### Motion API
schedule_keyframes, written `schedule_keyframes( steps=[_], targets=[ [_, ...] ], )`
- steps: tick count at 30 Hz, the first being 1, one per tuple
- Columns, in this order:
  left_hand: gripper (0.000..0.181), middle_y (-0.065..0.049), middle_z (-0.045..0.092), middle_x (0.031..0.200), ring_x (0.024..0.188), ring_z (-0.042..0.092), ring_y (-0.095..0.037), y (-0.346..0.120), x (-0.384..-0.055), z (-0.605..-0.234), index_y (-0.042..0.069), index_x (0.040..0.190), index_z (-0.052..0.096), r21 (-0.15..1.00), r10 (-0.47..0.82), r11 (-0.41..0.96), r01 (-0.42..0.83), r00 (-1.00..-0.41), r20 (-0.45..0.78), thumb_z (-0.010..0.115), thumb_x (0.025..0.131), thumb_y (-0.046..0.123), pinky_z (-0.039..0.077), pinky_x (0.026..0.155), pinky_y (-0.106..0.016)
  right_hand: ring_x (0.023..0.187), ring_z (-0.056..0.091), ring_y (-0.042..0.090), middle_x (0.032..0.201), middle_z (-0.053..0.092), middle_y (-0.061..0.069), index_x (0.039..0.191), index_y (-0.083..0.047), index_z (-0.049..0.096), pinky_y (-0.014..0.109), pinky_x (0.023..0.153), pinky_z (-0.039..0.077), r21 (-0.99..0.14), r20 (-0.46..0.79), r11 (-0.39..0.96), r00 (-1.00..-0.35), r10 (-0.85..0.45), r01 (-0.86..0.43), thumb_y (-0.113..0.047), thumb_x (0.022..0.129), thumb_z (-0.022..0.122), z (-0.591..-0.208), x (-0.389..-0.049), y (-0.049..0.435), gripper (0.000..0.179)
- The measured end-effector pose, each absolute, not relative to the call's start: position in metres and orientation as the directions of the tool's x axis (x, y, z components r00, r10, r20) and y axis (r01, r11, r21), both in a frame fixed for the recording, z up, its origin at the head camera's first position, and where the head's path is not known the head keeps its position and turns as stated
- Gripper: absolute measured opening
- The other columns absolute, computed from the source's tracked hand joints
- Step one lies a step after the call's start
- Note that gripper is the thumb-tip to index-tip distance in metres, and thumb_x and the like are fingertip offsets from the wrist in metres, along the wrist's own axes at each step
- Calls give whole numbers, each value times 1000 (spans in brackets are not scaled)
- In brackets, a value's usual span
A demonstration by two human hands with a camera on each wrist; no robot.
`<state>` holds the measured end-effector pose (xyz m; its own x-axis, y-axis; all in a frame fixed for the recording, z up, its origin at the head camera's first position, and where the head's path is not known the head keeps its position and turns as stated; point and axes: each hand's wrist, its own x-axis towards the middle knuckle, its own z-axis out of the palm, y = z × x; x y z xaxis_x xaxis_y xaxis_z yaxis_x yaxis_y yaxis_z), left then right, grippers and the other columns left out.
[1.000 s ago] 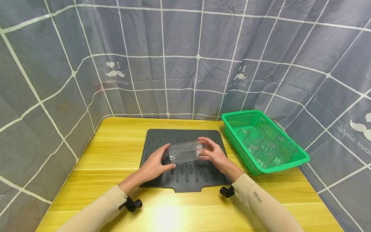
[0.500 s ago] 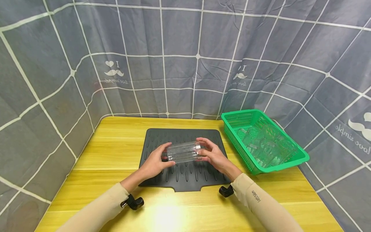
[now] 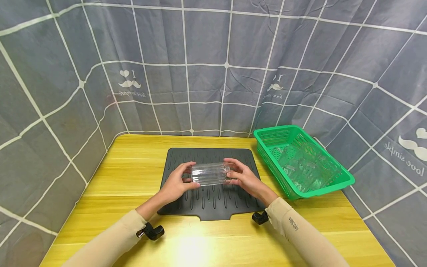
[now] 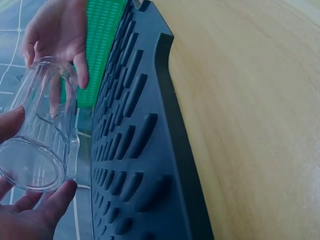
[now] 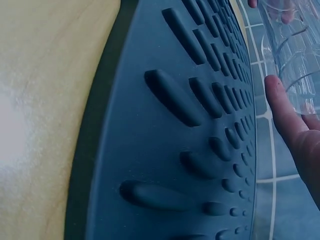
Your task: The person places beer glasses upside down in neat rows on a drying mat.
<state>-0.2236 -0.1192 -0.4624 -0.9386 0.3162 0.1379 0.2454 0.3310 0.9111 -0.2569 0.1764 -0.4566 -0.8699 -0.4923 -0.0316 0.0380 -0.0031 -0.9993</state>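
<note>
A clear, ribbed glass mug point(image 3: 209, 174) lies sideways in the air over a dark drying mat point(image 3: 215, 204). My left hand point(image 3: 176, 181) holds its left end, thumb on the near side and fingers on the far side. At the other end, my right hand point(image 3: 245, 177) grips the mug with spread fingers. The left wrist view shows the round base of the mug point(image 4: 31, 165) by my left fingers and its rim towards my right hand point(image 4: 59, 30). What looks like a handle runs along one side of the glass. My right thumb and fingers touch the mug point(image 5: 295, 60) in the right wrist view.
A green perforated basket point(image 3: 271, 161) stands on the right of the table, with several clear glass mugs point(image 3: 305, 168) inside. The wooden table point(image 3: 133, 163) reaches a grey curtain point(image 3: 207, 85) with white grid lines at the back and sides.
The mug has turned slightly and sits more level than before, shifted a little to the left. Both hands have stayed on it throughout.
</note>
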Motion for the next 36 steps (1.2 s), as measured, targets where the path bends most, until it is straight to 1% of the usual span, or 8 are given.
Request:
schedule_keyframes(
  steps=[3,7,12,14,18,25,31,36],
  targets=[
    [74,-13,48,137,125,52,-31,-121,-225,-461,15,150,44,913,315,312,265,-935,164,81,86,14,53,101,-44,126,52,34,154,39,21,154,-14,37,42,95,55,-999,-38,8,-866,-498,39,-14,99,63,-455,-258,176,60],
    [72,-17,47,140,126,50,-31,-123,-225,-459,15,149,45,903,313,315,291,-930,190,81,86,13,52,102,-46,133,45,45,156,36,22,154,-15,38,42,98,54,-999,-43,20,-860,-508,38,-12,99,63,-454,-258,174,60],
    [72,-13,48,140,128,49,-31,-127,-226,-458,17,148,46,896,306,321,306,-929,207,82,86,18,51,103,-49,137,38,53,158,30,26,154,-16,38,46,101,53,-999,-42,28,-851,-524,32,-12,99,64,-454,-258,173,61],
    [71,-11,49,138,127,49,-31,-129,-226,-457,16,148,47,897,302,316,309,-929,213,82,86,19,50,104,-50,137,39,52,159,30,26,154,-16,38,49,102,52,-999,-42,36,-850,-526,27,-12,99,64,-454,-258,174,62],
    [71,-10,50,135,126,49,-31,-132,-228,-454,16,148,48,889,291,331,316,-931,222,82,86,22,49,105,-51,139,41,45,159,33,20,154,-15,39,52,103,50,-998,-38,69,-854,-518,3,-11,99,63,-454,-258,176,60],
    [70,-12,51,133,122,51,-30,-141,-235,-450,15,148,47,853,279,384,353,-925,257,81,87,21,50,103,-52,142,42,37,156,43,11,153,-18,43,46,103,52,-968,-29,232,-875,-484,-96,-14,100,63,-451,-261,181,57],
    [71,-11,50,135,120,51,-30,-149,-241,-445,16,148,48,828,259,422,369,-924,279,82,86,24,50,102,-54,144,40,35,156,44,10,149,-24,48,56,110,42,-942,-3,297,-880,-475,-158,-24,98,67,-446,-263,188,54],
    [70,-13,50,137,124,50,-31,-153,-245,-442,16,148,50,802,249,463,377,-924,291,82,86,22,49,103,-55,143,41,36,154,46,6,149,-20,48,58,112,38,-919,40,324,-872,-487,-223,-22,99,66,-437,-263,195,53]
  ],
)
